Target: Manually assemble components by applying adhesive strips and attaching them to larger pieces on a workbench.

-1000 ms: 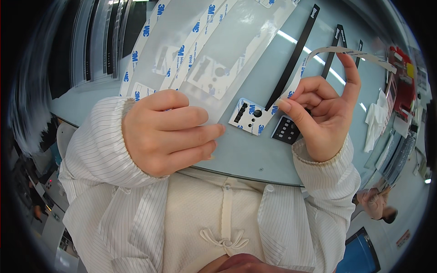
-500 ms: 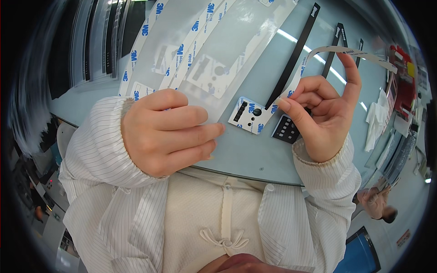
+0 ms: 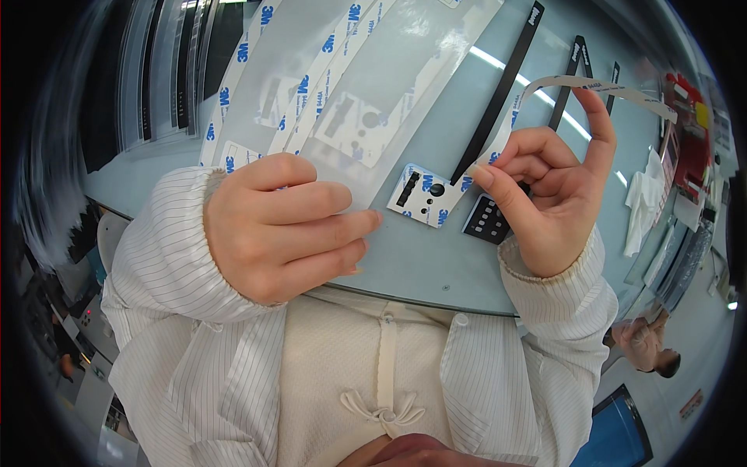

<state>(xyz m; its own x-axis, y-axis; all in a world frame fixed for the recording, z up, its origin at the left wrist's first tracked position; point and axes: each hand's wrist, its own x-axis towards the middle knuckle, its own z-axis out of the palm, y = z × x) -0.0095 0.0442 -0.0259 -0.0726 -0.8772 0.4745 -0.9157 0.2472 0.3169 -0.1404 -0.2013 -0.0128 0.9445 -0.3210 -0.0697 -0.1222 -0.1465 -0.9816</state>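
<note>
My right hand [image 3: 556, 187] pinches a long white strip of adhesive backing [image 3: 537, 84] with blue print between thumb and forefinger. From the pinch the strip arches up and trails off to the right, over the raised little finger. Left of those fingertips lies a small square panel [image 3: 420, 204] with white, blue-printed backing and dark cutouts, a long black flat strip [image 3: 502, 93] running up from its corner. Partly under my right hand sits a black keypad-like panel [image 3: 486, 222]. My left hand [image 3: 284, 226] rests palm down by the film sheets, fingers loosely bent and apart; its thumb is hidden.
Clear film sheets [image 3: 436, 47] with blue-printed white strips overlap on the glass-topped table [image 3: 405, 265]. More black strips [image 3: 568, 86] lie at the far right, near a white cloth [image 3: 643, 198] and red items [image 3: 689, 156]. Another person [image 3: 642, 342] is in the right background.
The panels, film and black strips sit very slightly further left and up in the picture. Both hands hold nearly the same pose, the right still pinching the backing strip.
</note>
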